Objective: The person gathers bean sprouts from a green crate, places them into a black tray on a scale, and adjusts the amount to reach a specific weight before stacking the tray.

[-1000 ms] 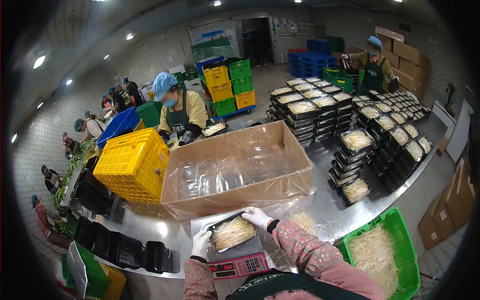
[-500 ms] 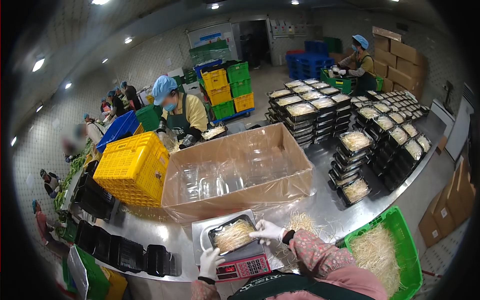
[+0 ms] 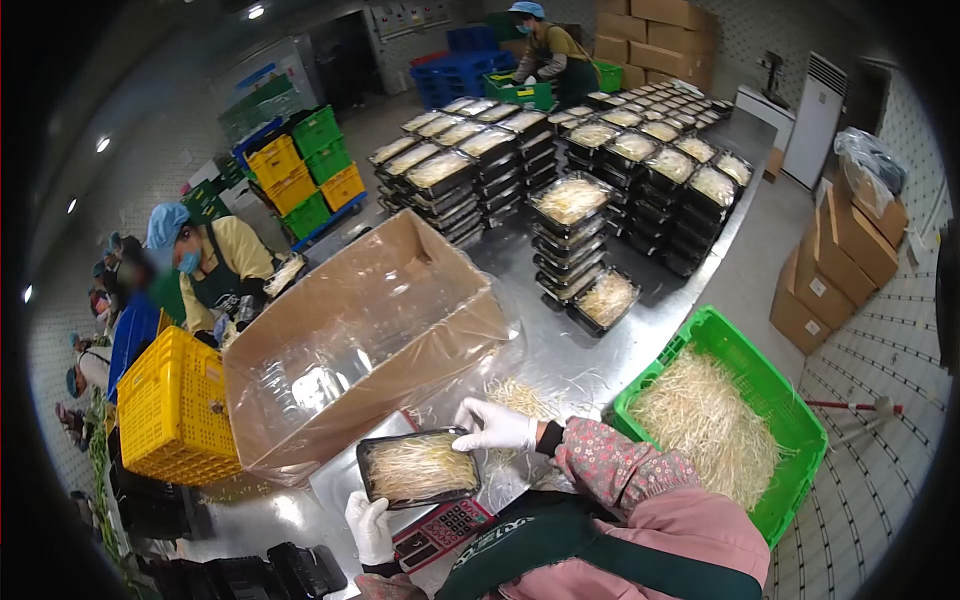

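Observation:
A black tray of pale sprouts (image 3: 420,468) is held above the metal plate of a red digital scale (image 3: 440,532). My left hand (image 3: 370,527), in a white glove, grips the tray's lower left corner. My right hand (image 3: 497,426), gloved too, pinches its upper right edge. Loose sprouts (image 3: 520,398) lie on the steel table just beyond my right hand. To my right a green crate (image 3: 805,440) holds a large heap of sprouts (image 3: 710,425).
A cardboard box lined with clear plastic (image 3: 400,370) stands ahead, beside a yellow crate (image 3: 175,405). Stacks of filled trays (image 3: 570,200) stand beyond it. Empty black trays (image 3: 245,578) are at lower left. A co-worker (image 3: 215,260) holds a tray across the table; another person (image 3: 555,60) works farther back.
The view has turned to the right. The tray has risen off the scale plate, with both my hands now on it.

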The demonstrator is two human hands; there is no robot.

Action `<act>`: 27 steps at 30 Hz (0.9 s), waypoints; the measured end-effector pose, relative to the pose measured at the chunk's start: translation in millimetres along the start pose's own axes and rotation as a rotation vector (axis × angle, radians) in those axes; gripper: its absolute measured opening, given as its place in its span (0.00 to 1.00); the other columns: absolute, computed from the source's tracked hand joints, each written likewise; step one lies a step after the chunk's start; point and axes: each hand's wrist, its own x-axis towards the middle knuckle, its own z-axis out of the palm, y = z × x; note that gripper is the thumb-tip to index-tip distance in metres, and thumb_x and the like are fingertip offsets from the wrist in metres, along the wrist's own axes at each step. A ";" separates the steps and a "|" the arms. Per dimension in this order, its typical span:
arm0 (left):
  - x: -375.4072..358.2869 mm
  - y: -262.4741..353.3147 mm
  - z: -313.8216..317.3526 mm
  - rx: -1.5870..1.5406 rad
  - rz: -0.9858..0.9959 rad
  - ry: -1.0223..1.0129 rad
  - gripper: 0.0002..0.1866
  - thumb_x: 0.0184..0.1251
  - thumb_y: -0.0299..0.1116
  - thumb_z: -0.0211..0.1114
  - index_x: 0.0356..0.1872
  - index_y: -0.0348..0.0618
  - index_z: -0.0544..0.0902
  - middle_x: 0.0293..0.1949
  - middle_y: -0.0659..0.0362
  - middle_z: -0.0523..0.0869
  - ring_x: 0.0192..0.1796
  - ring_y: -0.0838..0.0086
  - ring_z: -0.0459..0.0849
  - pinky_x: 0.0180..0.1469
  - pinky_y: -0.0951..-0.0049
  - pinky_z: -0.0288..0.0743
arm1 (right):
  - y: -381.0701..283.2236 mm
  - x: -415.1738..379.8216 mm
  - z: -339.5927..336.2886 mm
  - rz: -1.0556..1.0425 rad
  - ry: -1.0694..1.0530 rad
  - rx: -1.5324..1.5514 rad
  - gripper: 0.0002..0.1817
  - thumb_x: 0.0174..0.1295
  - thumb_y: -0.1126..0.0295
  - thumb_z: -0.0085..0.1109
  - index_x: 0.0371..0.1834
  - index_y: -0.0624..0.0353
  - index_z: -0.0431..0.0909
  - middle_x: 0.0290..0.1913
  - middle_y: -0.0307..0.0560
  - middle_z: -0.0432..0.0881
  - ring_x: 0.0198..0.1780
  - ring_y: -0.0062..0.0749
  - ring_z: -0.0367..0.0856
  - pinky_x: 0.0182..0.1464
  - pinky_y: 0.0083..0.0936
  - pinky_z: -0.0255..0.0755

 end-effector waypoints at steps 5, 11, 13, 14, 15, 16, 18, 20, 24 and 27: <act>18.1 -8.6 98.7 0.049 -0.104 -0.184 0.20 0.63 0.22 0.67 0.56 0.37 0.75 0.37 0.65 0.77 0.37 0.80 0.79 0.41 0.80 0.77 | -6.2 -26.0 -46.5 -0.058 0.050 -0.032 0.20 0.58 0.60 0.71 0.46 0.59 0.74 0.35 0.38 0.77 0.42 0.23 0.76 0.43 0.24 0.72; 27.0 -3.2 138.1 -0.022 -0.087 -0.240 0.23 0.71 0.30 0.63 0.63 0.32 0.70 0.53 0.50 0.81 0.51 0.63 0.84 0.57 0.65 0.80 | 84.0 -64.4 -183.8 -0.260 1.181 0.674 0.12 0.59 0.77 0.68 0.42 0.59 0.74 0.35 0.38 0.82 0.33 0.17 0.79 0.38 0.15 0.75; 31.0 -12.0 133.2 0.033 -0.103 -0.248 0.22 0.73 0.31 0.61 0.63 0.31 0.70 0.52 0.50 0.81 0.51 0.63 0.85 0.56 0.65 0.80 | 122.0 -61.9 -244.2 -0.339 1.511 0.593 0.12 0.59 0.77 0.68 0.40 0.60 0.73 0.35 0.38 0.82 0.35 0.19 0.79 0.41 0.18 0.75; 31.7 -13.2 138.2 0.046 -0.107 -0.234 0.21 0.73 0.30 0.60 0.62 0.31 0.71 0.51 0.49 0.82 0.50 0.63 0.85 0.55 0.65 0.80 | 166.1 -56.5 -280.4 -0.316 1.630 0.521 0.13 0.59 0.78 0.68 0.41 0.60 0.73 0.34 0.38 0.81 0.34 0.20 0.79 0.40 0.19 0.75; 32.1 -16.0 141.5 0.048 -0.123 -0.232 0.21 0.73 0.30 0.60 0.62 0.31 0.71 0.51 0.49 0.82 0.50 0.63 0.85 0.55 0.65 0.80 | 168.4 -57.1 -299.2 -0.117 1.687 0.465 0.15 0.57 0.77 0.70 0.41 0.60 0.71 0.33 0.40 0.81 0.33 0.22 0.79 0.39 0.20 0.76; 32.9 -19.6 144.1 0.050 -0.137 -0.231 0.20 0.74 0.30 0.59 0.62 0.31 0.71 0.51 0.49 0.82 0.50 0.63 0.85 0.55 0.65 0.80 | 174.3 -58.2 -305.2 0.098 1.661 0.479 0.16 0.56 0.76 0.71 0.41 0.59 0.70 0.33 0.40 0.81 0.32 0.22 0.79 0.37 0.22 0.76; 34.5 -22.2 149.5 0.067 -0.146 -0.213 0.19 0.74 0.30 0.58 0.61 0.31 0.72 0.50 0.49 0.83 0.49 0.64 0.85 0.55 0.65 0.80 | 205.9 -54.3 -320.1 0.105 1.694 0.441 0.20 0.53 0.73 0.75 0.39 0.57 0.68 0.31 0.42 0.79 0.32 0.24 0.79 0.30 0.26 0.77; 31.4 -21.6 150.9 0.095 -0.141 -0.170 0.18 0.74 0.29 0.57 0.60 0.31 0.73 0.50 0.49 0.83 0.48 0.64 0.86 0.54 0.66 0.81 | 237.7 -46.6 -334.4 0.064 1.762 0.417 0.20 0.54 0.70 0.74 0.39 0.57 0.68 0.31 0.41 0.78 0.31 0.24 0.78 0.27 0.26 0.76; 33.0 -29.6 133.3 0.116 -0.128 -0.030 0.16 0.75 0.28 0.54 0.59 0.32 0.74 0.49 0.48 0.83 0.46 0.64 0.86 0.51 0.66 0.82 | 245.8 -62.7 -324.7 0.170 1.866 0.613 0.20 0.64 0.52 0.65 0.43 0.51 0.68 0.29 0.37 0.77 0.23 0.23 0.73 0.19 0.26 0.70; 31.5 -31.6 129.2 0.090 -0.136 0.002 0.16 0.75 0.29 0.54 0.59 0.32 0.74 0.49 0.48 0.83 0.46 0.64 0.86 0.50 0.67 0.82 | 242.9 -58.0 -311.1 0.289 1.657 0.753 0.18 0.67 0.59 0.60 0.55 0.47 0.67 0.30 0.38 0.79 0.20 0.25 0.73 0.20 0.28 0.72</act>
